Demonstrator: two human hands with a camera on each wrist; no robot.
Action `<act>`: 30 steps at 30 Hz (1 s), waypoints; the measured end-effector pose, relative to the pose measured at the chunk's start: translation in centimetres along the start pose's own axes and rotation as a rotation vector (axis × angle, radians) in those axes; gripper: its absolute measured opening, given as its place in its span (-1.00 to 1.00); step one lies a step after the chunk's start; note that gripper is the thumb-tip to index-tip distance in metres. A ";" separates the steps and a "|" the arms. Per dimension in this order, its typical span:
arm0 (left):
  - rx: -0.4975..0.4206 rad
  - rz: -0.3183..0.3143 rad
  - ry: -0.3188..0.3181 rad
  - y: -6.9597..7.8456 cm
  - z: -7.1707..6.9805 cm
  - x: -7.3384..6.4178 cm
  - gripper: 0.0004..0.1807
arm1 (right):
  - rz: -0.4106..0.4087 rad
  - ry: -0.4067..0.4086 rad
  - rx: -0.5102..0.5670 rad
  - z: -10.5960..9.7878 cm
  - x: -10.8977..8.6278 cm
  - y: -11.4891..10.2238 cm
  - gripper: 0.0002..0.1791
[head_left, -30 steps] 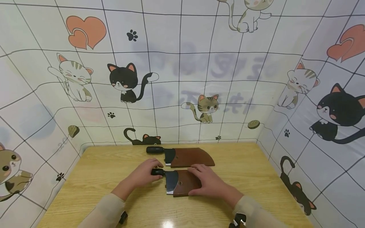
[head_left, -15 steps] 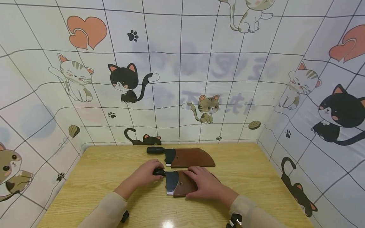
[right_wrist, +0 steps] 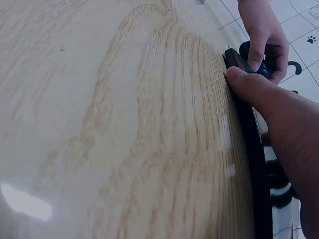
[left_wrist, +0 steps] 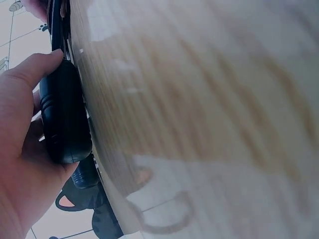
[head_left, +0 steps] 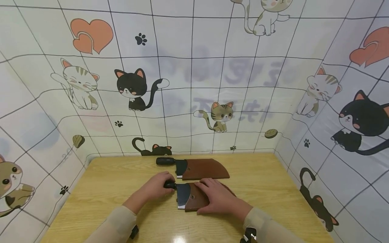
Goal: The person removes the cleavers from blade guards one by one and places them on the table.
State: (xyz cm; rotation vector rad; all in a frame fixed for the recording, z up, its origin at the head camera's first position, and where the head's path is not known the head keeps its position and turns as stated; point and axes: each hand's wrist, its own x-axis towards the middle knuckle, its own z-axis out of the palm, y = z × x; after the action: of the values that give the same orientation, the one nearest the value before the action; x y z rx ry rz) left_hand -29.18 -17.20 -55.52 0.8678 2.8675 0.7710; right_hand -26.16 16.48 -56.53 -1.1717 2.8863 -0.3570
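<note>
In the head view, the nearer cleaver lies flat on the table, its dark blade [head_left: 183, 194] partly inside a brown leather sheath [head_left: 195, 199] with a snap stud. My left hand [head_left: 158, 186] holds the cleaver's black handle [left_wrist: 65, 114], thumb near the blade end and fingers round the far side, as the left wrist view shows. Across the sheath lies my right hand [head_left: 218, 198], gripping it with the thumb at the near edge and the fingers over the far edge. Its palm hides much of the sheath's right half.
Just behind lies a second, longer knife with a black handle [head_left: 165, 161], in a brown sheath [head_left: 208, 168] with a curved end. The wooden table [head_left: 121, 165] meets cat-printed cloth walls [head_left: 176, 74] at the back and both sides.
My right hand has slid left along the sheath, uncovering its right end. My left hand has shifted slightly right on the handle. The far knife stays put.
</note>
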 end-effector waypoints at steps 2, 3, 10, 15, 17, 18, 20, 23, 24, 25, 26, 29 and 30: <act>0.010 0.002 0.008 0.0 0.0 0.0 -0.70 | -0.010 0.013 0.002 0.0 0.1 0.0 0.22; 0.018 0.005 0.012 0.0 0.0 0.0 -0.70 | -0.013 0.017 0.001 0.1 0.1 0.1 0.21; -0.007 0.034 0.038 -0.2 -0.1 -0.1 -0.72 | -0.022 0.020 0.007 -0.2 -0.3 0.3 0.18; -0.104 0.058 0.100 -0.6 -0.1 -0.2 -0.71 | -0.057 0.062 0.029 -1.3 -0.7 -0.1 0.16; -0.144 0.063 0.119 -0.7 -0.1 -0.2 -0.69 | -0.068 0.075 0.025 -1.8 -0.8 -0.3 0.16; -0.160 0.067 0.130 -0.7 -0.1 -0.3 -0.68 | -0.071 0.080 0.024 -2.0 -0.8 -0.4 0.17; -0.191 0.069 0.150 -0.7 -0.1 -0.4 -0.67 | -0.071 0.082 0.023 -2.3 -0.9 -0.6 0.20; -0.231 0.069 0.180 -0.5 -0.4 -0.6 -0.66 | -0.076 0.090 0.004 -2.6 -0.7 -0.7 0.26; -0.241 0.068 0.186 -0.4 -0.5 -0.6 -0.65 | -0.078 0.092 -0.007 -2.7 -0.7 -0.8 0.28; -0.253 0.069 0.189 -0.3 -0.6 -0.7 -0.65 | -0.079 0.094 -0.018 -2.8 -0.6 -0.8 0.30; -0.262 0.070 0.190 -0.2 -0.7 -0.7 -0.65 | -0.080 0.097 -0.029 -2.8 -0.6 -0.8 0.32; -0.259 0.069 0.184 0.0 -1.2 -0.7 -0.65 | -0.078 0.102 -0.057 -3.0 -0.6 -0.9 0.34; -0.246 0.068 0.180 0.1 -1.3 -0.7 -0.65 | -0.075 0.103 -0.061 -3.1 -0.6 -0.9 0.33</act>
State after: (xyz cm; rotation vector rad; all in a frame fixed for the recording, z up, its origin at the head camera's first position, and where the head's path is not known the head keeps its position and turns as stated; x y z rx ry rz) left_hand -28.78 -18.05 -54.37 0.9094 2.8168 1.2378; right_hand -25.36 16.88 -53.39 -1.3113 2.9664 -0.3426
